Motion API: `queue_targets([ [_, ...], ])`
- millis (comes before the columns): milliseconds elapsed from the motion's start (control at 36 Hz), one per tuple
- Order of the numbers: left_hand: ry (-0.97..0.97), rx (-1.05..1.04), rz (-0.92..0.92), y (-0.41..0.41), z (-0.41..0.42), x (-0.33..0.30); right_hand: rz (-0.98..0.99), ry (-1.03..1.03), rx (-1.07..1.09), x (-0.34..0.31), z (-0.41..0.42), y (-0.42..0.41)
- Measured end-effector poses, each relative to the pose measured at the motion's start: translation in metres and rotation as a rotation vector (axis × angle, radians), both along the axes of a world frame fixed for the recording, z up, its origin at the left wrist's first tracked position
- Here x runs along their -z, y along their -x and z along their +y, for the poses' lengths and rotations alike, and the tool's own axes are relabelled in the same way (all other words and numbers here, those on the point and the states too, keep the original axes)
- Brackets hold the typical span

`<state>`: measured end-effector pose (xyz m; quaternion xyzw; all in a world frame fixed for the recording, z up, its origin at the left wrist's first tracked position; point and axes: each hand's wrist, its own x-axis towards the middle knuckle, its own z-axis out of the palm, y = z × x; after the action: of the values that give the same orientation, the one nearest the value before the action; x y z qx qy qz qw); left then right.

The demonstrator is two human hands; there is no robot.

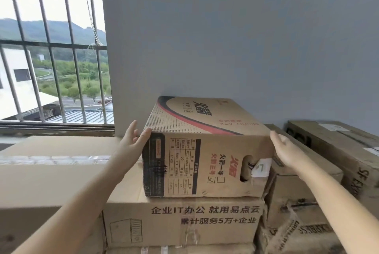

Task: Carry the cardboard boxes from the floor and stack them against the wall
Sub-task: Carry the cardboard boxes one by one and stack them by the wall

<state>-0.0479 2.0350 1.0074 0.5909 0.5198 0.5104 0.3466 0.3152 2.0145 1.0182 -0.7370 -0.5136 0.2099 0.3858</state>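
Lying flat, printed box [207,147] lengthwise toward wall [246,38].

Two bare forearms come into view from the near edge, one from the near left corner, one from the near right. No sleeve covers either as far as the picture shows. The left hand [132,141] and the right hand [285,149] wear no gloves, and no rings, watch or bands show. The fingers are slim, with short, unpainted nails.
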Motion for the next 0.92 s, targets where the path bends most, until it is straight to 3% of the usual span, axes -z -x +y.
queue_targets([
  [56,-0.164,-0.064,0.059,0.009,-0.018,0.004,-0.091,-0.089,-0.011,0.005,-0.029,0.007],
  [139,-0.311,-0.036,0.088,0.027,-0.046,0.016,0.034,-0.174,-0.209,0.021,-0.082,0.025],
  [222,-0.329,0.084,0.079,0.046,-0.077,0.034,0.228,-0.180,-0.392,0.051,-0.129,0.046],
  [333,-0.231,0.219,0.087,0.066,-0.120,0.079,0.396,-0.202,-0.418,0.113,-0.181,0.073],
  [472,0.041,0.378,0.121,0.067,-0.174,0.150,0.528,-0.112,-0.249,0.194,-0.248,0.109],
  [639,0.292,0.407,0.089,0.054,-0.249,0.220,0.622,0.016,-0.019,0.250,-0.345,0.140],
  [806,0.390,0.364,0.024,0.029,-0.296,0.235,0.756,-0.089,0.287,0.275,-0.423,0.154],
  [917,0.419,0.480,0.061,0.001,-0.324,0.237,0.727,-0.199,0.469,0.280,-0.479,0.146],
])
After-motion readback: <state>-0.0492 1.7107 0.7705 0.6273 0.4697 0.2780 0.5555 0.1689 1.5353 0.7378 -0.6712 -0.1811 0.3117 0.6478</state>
